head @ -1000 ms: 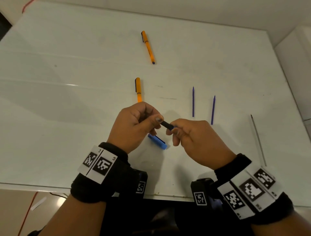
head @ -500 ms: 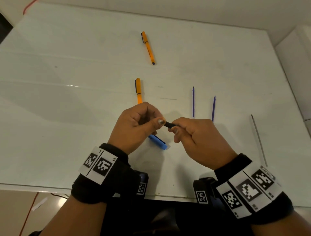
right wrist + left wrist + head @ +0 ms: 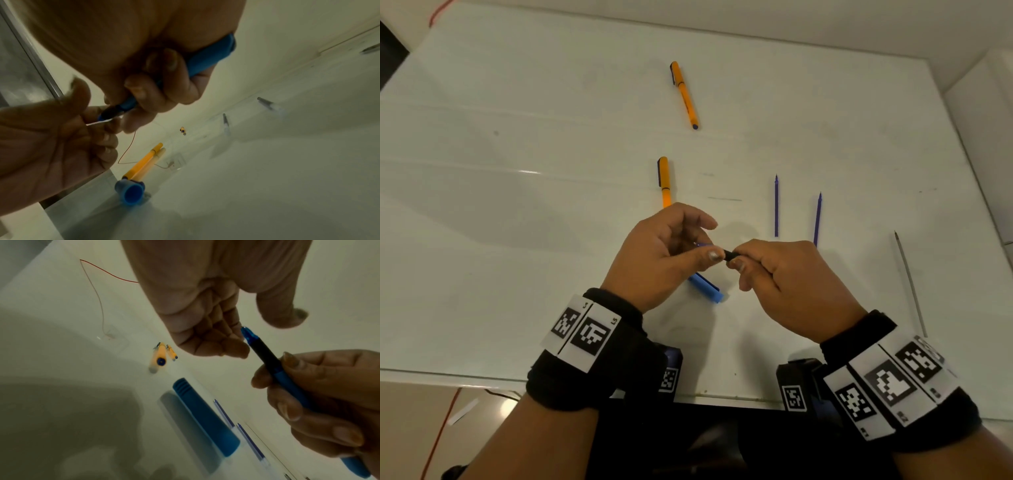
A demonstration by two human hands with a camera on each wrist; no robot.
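My right hand [image 3: 738, 260] grips a blue pen [image 3: 730, 254] with a black grip section, barrel hidden in the fist. In the left wrist view the pen [image 3: 265, 356] points its blue tip at my left hand [image 3: 261, 335]. The tip touches the curled fingers [image 3: 226, 345] and the thumb [image 3: 287, 319] stands a little off it. Whether those fingers grip the tip I cannot tell. In the right wrist view the pen [image 3: 127, 104] runs from my fist into the left fingers. Below the hands, the blue cap [image 3: 705, 289] lies on the white table [image 3: 517, 240].
Two capped orange pens [image 3: 685, 94] [image 3: 664, 181] lie beyond the hands. Two purple refills [image 3: 776, 205] [image 3: 817, 219] lie to the right, and a thin grey refill [image 3: 909, 281] farther right. The table's front edge [image 3: 482, 378] runs just behind my wrists.
The left forefinger has lifted off the pen's end, and the blue tip shows between the left fingers and thumb. Both hands stay in nearly the same place.
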